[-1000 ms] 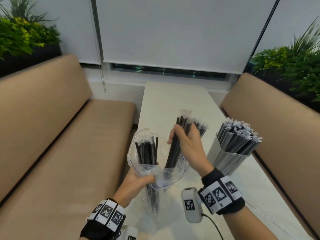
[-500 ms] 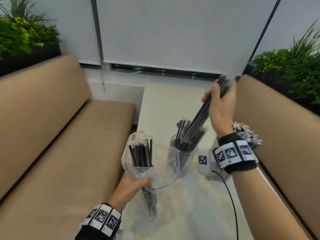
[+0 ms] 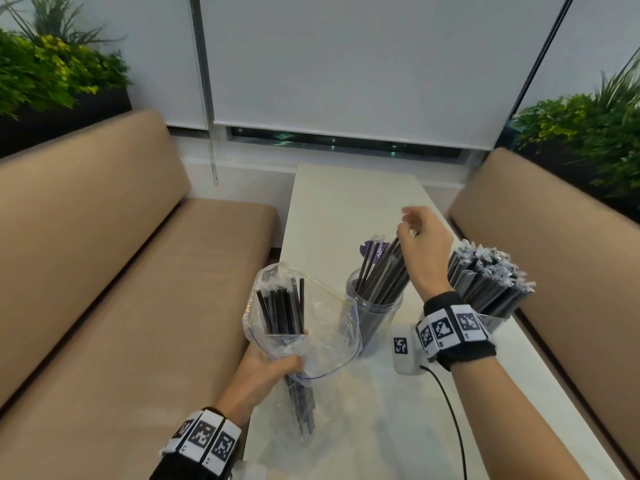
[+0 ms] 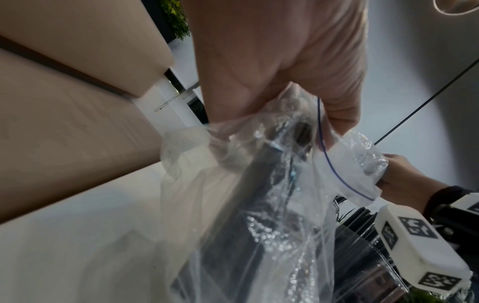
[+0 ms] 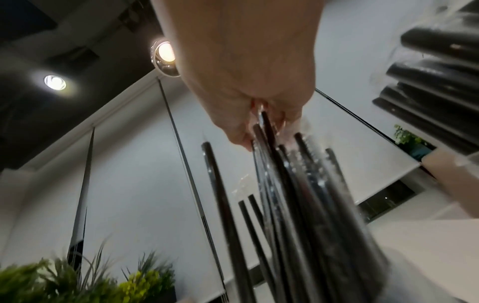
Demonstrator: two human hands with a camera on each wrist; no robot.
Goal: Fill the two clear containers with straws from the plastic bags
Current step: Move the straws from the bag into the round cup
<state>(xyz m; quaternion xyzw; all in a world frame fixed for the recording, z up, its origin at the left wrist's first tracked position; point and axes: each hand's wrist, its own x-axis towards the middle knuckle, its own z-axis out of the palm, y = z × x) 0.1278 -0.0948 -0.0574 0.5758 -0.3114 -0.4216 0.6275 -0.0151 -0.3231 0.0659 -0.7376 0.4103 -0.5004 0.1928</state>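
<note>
My left hand grips a clear zip bag around its middle, near the table's left edge; several black straws stand in it. Just right of the bag stands a clear container with a bunch of black straws leaning right. My right hand is above it, fingers curled round the straw tops. Behind my right wrist, a second clear container is packed with wrapped straws.
The narrow white table runs between two tan benches, one left and one right. A black cable trails from my right wrist over the table. Plants stand behind the benches.
My right hand pulled a bunch of black straws out of the bag, lifted it high to the right, then lowered it into the middle container. The left hand stayed on the bag.
</note>
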